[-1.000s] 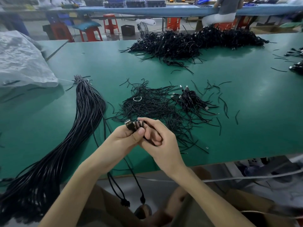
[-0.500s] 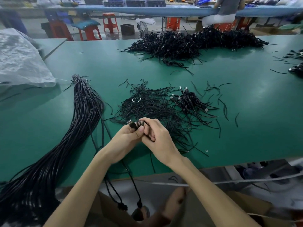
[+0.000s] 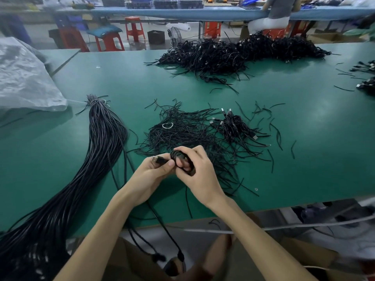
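Note:
Over the near part of the green table [image 3: 304, 159] both my hands hold one black cable. My left hand [image 3: 151, 175] pinches its end just behind the silver USB plug [image 3: 154, 159], thumb on top. My right hand [image 3: 197, 173] grips the small coil [image 3: 179, 159] of that cable, the loops wound around its fingers. The rest of the cable is hidden under my hands.
A long bundle of black cables [image 3: 97, 155] lies at the left and runs off the front edge. Loose black ties [image 3: 182, 132] and coiled cables [image 3: 235, 126] lie just beyond my hands. A large cable pile [image 3: 233, 53] sits far back. A plastic bag [image 3: 22, 78] is at the left.
The coil around my right fingers has grown and now stands out as a clear loop. The plug has tipped flatter in my left hand. Both hands stay in the same spot.

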Tool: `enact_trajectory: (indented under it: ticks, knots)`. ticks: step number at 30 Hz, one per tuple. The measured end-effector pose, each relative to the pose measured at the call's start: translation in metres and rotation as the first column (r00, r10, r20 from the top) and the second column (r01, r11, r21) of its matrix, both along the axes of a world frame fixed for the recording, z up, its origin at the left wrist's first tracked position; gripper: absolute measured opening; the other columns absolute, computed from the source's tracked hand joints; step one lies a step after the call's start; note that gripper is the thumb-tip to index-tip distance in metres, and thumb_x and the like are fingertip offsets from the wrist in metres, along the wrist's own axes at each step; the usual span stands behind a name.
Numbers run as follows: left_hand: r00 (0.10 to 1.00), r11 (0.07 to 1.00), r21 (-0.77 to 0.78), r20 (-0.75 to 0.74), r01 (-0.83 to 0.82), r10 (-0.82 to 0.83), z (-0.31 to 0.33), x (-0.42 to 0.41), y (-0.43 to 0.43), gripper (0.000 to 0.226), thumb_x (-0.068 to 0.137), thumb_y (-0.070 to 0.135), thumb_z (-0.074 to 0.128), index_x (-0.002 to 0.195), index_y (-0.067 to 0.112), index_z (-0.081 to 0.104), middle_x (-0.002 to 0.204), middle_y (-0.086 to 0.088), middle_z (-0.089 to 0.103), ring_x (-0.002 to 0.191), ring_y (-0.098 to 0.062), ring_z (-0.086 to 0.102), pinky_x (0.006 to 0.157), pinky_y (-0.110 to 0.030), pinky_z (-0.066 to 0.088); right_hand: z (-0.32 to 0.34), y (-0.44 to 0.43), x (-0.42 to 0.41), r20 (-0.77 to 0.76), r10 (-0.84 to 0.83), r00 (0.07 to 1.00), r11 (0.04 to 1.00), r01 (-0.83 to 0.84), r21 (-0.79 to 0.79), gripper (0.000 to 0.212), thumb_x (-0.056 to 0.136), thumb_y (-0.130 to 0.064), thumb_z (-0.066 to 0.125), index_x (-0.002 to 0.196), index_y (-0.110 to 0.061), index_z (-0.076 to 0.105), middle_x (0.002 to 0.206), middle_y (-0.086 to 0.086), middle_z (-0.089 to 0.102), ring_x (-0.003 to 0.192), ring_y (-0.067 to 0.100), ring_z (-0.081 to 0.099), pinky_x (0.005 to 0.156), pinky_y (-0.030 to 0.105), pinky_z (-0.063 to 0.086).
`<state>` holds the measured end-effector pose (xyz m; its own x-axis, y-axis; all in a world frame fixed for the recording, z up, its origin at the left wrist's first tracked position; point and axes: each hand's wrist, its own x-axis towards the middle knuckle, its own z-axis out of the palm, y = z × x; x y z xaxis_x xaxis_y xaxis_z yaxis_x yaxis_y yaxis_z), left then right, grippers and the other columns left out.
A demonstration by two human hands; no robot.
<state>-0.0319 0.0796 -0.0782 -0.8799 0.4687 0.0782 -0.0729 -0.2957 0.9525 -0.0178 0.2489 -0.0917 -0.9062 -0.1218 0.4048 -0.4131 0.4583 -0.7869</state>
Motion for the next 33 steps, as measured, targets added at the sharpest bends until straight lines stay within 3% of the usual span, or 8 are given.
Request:
enact_trajectory:
  ticks: [4, 8, 12, 17, 21, 25, 29, 33]
  knots:
    - [0.999, 0.999, -0.043, -0.043, -0.030, 0.029, -0.005, 0.002, -0.001, 0.024, 0.101, 0.012, 0.054, 0.109, -0.008, 0.067, 0.110, -0.021, 0.069, 0.111, -0.032, 0.065, 0.101, -0.036, 0.051, -0.003, -0.003, 0.000, 0.024, 0.035, 0.999, 0.994, -0.038, 0.101, 0.046, 0.094, -0.017, 0.065, 0.139, -0.020, 0.052, 0.115, -0.006, 0.044, 0.097, 0.012, 0.057, 0.086, 0.037, 0.053]
    - [0.996, 0.995, -0.037, -0.037, -0.088, 0.087, -0.008, 0.002, 0.002, 0.030, 0.100, 0.010, 0.053, 0.111, -0.016, 0.061, 0.109, -0.021, 0.067, 0.110, -0.031, 0.065, 0.100, -0.035, 0.052, -0.004, -0.001, -0.003, 0.034, 0.023, 0.999, 0.997, -0.025, 0.068, 0.048, 0.094, -0.017, 0.070, 0.139, -0.018, 0.054, 0.114, -0.007, 0.046, 0.100, 0.005, 0.053, 0.092, 0.025, 0.047]
    - [0.987, 0.986, -0.044, -0.028, -0.161, 0.160, -0.007, 0.003, 0.003, 0.026, 0.088, 0.013, 0.066, 0.100, -0.009, 0.073, 0.101, -0.019, 0.072, 0.102, -0.030, 0.068, 0.090, -0.032, 0.056, -0.002, -0.001, -0.002, 0.047, 0.043, 0.998, 0.999, -0.044, 0.010, 0.054, 0.084, -0.025, 0.082, 0.133, -0.018, 0.061, 0.107, -0.007, 0.053, 0.098, 0.001, 0.054, 0.090, 0.008, 0.040]
    - [0.966, 0.961, -0.118, -0.095, -0.251, 0.241, -0.011, 0.002, 0.002, 0.023, 0.078, 0.018, 0.077, 0.093, 0.001, 0.079, 0.099, -0.018, 0.075, 0.097, -0.027, 0.069, 0.087, -0.032, 0.057, -0.002, 0.001, -0.002, 0.068, 0.062, 0.996, 0.998, -0.063, 0.012, 0.057, 0.080, -0.029, 0.085, 0.131, -0.019, 0.062, 0.107, -0.010, 0.055, 0.098, 0.000, 0.055, 0.088, 0.007, 0.040]
    - [0.941, 0.941, -0.110, -0.147, -0.321, 0.304, -0.014, 0.002, -0.001, 0.008, 0.082, 0.015, 0.073, 0.083, 0.016, 0.081, 0.090, -0.008, 0.076, 0.091, -0.020, 0.070, 0.083, -0.027, 0.056, -0.001, 0.000, -0.001, 0.137, 0.065, 0.988, 0.998, -0.066, 0.003, 0.060, 0.083, -0.039, 0.081, 0.135, -0.022, 0.057, 0.120, -0.010, 0.061, 0.108, -0.001, 0.054, 0.093, 0.007, 0.039]
    - [0.940, 0.942, -0.089, -0.146, -0.323, 0.309, -0.014, 0.001, -0.004, 0.009, 0.085, 0.011, 0.071, 0.085, 0.013, 0.080, 0.094, -0.012, 0.077, 0.096, -0.028, 0.073, 0.087, -0.032, 0.058, 0.001, -0.002, 0.001, 0.159, 0.043, 0.986, 0.997, -0.054, 0.061, 0.053, 0.094, -0.035, 0.071, 0.140, -0.016, 0.053, 0.127, -0.004, 0.062, 0.115, 0.008, 0.056, 0.100, 0.020, 0.044]
    - [0.931, 0.928, -0.083, -0.065, -0.364, 0.359, -0.014, 0.000, -0.003, 0.009, 0.079, 0.013, 0.077, 0.087, 0.014, 0.079, 0.091, -0.010, 0.076, 0.089, -0.025, 0.074, 0.079, -0.031, 0.060, 0.003, -0.004, 0.004, 0.133, 0.021, 0.991, 0.988, -0.041, 0.147, 0.050, 0.101, -0.032, 0.060, 0.145, -0.010, 0.050, 0.121, -0.001, 0.056, 0.110, 0.014, 0.055, 0.095, 0.026, 0.046]
    - [0.899, 0.897, -0.083, 0.023, -0.435, 0.438, -0.015, -0.003, -0.003, 0.038, 0.071, 0.015, 0.086, 0.099, 0.007, 0.061, 0.091, -0.021, 0.067, 0.082, -0.029, 0.071, 0.075, -0.031, 0.061, 0.003, -0.005, 0.006, 0.075, 0.006, 0.997, 0.975, -0.022, 0.222, 0.040, 0.105, -0.023, 0.054, 0.140, -0.004, 0.055, 0.117, 0.004, 0.055, 0.102, 0.023, 0.061, 0.089, 0.034, 0.050]
